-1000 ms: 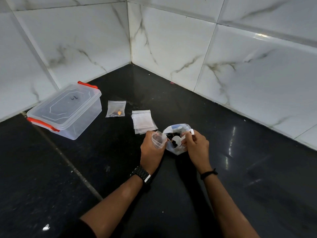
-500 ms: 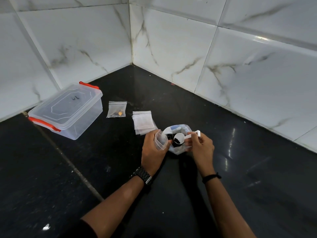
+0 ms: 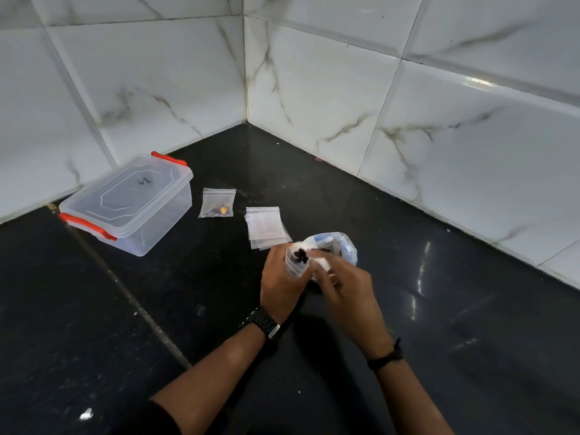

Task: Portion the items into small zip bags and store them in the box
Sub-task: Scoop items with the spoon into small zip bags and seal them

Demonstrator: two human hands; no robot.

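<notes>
1. The left hand [image 3: 282, 277] is curling its fingers round a small clear zip bag [image 3: 295, 262], holding its mouth open and facing up.
2. Dark pieces [image 3: 299, 254] are sitting at the mouth of that bag, just above the left fingers.
3. The right hand [image 3: 342, 290] is pinching a white scoop [image 3: 320, 262], tipped over the bag's mouth; motion blur is hiding how its fingers lie.
4. A larger crumpled bag [image 3: 339, 249], clear with blue print and dark contents, is lying just beyond the right fingers.
5. A stack of empty zip bags [image 3: 265, 226] is lying flat just beyond the left fingers.
6. A filled zip bag [image 3: 218, 204] holding an orange bit is lying farther left, apart from the hands.
7. The clear box [image 3: 131, 205], lidded and with red clips, is sitting well left of the fingers on the black counter [image 3: 439, 309].
</notes>
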